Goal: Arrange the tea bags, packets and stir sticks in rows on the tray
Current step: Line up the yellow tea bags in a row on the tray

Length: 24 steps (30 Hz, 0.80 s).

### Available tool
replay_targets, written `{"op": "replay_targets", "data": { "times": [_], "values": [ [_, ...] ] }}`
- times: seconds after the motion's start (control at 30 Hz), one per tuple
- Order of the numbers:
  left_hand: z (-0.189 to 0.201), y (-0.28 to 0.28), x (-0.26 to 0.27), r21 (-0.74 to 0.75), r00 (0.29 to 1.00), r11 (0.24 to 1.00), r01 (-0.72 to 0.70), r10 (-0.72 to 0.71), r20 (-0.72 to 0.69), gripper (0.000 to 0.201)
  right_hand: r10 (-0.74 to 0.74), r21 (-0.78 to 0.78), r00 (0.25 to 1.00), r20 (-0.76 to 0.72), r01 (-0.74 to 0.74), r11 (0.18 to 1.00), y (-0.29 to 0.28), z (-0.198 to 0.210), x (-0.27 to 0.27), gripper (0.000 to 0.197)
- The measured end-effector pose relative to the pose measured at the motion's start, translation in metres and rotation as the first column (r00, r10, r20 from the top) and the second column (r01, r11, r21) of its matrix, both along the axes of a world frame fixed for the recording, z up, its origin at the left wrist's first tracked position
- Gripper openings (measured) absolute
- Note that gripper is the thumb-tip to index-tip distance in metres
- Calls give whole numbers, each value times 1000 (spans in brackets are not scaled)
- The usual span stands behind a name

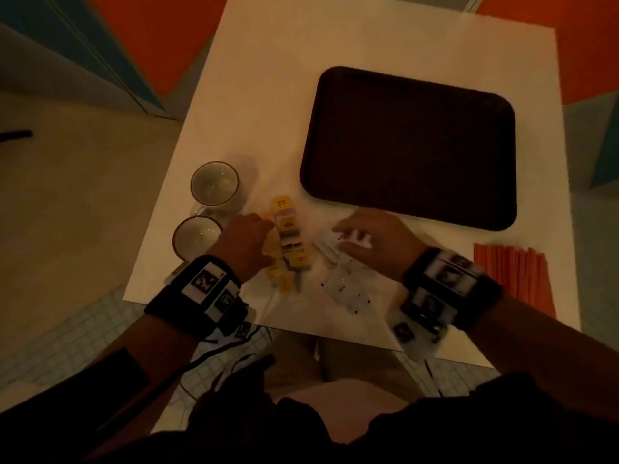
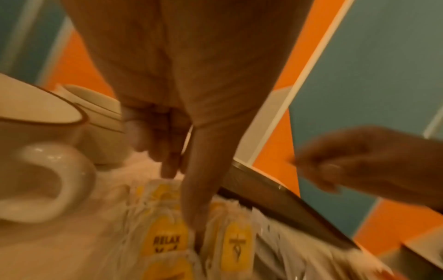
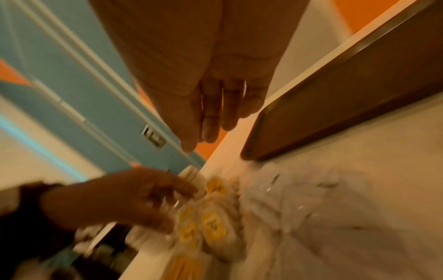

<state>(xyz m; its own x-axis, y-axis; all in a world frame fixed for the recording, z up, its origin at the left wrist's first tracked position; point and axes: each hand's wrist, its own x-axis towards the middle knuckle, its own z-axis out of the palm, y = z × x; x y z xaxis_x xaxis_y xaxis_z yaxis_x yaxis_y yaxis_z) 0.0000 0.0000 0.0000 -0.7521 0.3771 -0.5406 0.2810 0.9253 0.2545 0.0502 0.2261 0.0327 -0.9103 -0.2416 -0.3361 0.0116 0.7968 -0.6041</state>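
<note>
Step 1, nothing on tray (image 1: 410, 147) yet: left hand (image 1: 246, 244) fingers extended, touching tea bags (image 1: 288, 242) beneath them; right hand (image 1: 375, 239) fingers straight over packets (image 1: 348, 286); next, pinch 1 and lift.

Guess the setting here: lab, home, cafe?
Probably a cafe or canteen, staged perhaps: a dark brown plastic serving tray on a small white square table, two white brown-rimmed ceramic cups, orange and teal wall panels.

Right hand (image 3: 210, 91) outstretched above tea bags (image 3: 210, 225) — tray (image 3: 347, 106) beside — left hand (image 3: 124, 200) among them
</note>
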Motion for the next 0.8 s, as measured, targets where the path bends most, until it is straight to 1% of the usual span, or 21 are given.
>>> {"op": "replay_targets", "data": {
  "times": [0.03,0.07,0.13,0.2,0.23,0.3,0.4,0.47,0.57,0.67,0.73,0.8],
  "values": [
    [-2,3,-1,-38,1000,999,30,-30,7,59,85,21,996,-17,-85,996,-13,-11,-10,38],
    [-6,6,-2,-73,999,996,52,-53,-1,56,173,76,985,2,-173,982,-26,-16,-17,46],
    [-15,10,-3,-142,996,986,86,-89,-12,46,328,190,942,64,-334,923,-50,-27,-26,59],
    [-23,12,-2,-160,995,982,96,-100,-18,29,398,265,915,62,-399,878,-60,-36,-28,60],
    [-25,13,-1,-163,994,982,101,-107,-27,21,402,294,913,69,-404,866,-61,-41,-28,58],
    [-28,14,0,-171,994,981,93,-101,-39,14,381,304,922,75,-385,872,-63,-43,-30,52],
    [-35,14,2,-148,996,986,78,-85,-37,11,390,336,917,87,-396,855,-67,-52,-32,36],
    [-39,12,3,-131,994,987,91,-97,-42,12,389,340,916,98,-398,852,-68,-58,-31,30],
    [-38,11,3,-100,993,989,106,-111,-46,14,347,291,934,87,-357,888,-67,-63,-31,29],
    [-28,9,4,-52,992,993,103,-107,-70,17,259,242,964,66,-268,933,-63,-61,-34,25],
    [-19,5,3,-4,993,997,81,-81,-81,19,210,190,977,26,-211,959,-60,-56,-36,26],
    [-5,1,2,52,994,997,60,-55,-95,20,157,104,987,-32,-153,983,-57,-49,-37,25]
  ]
}}
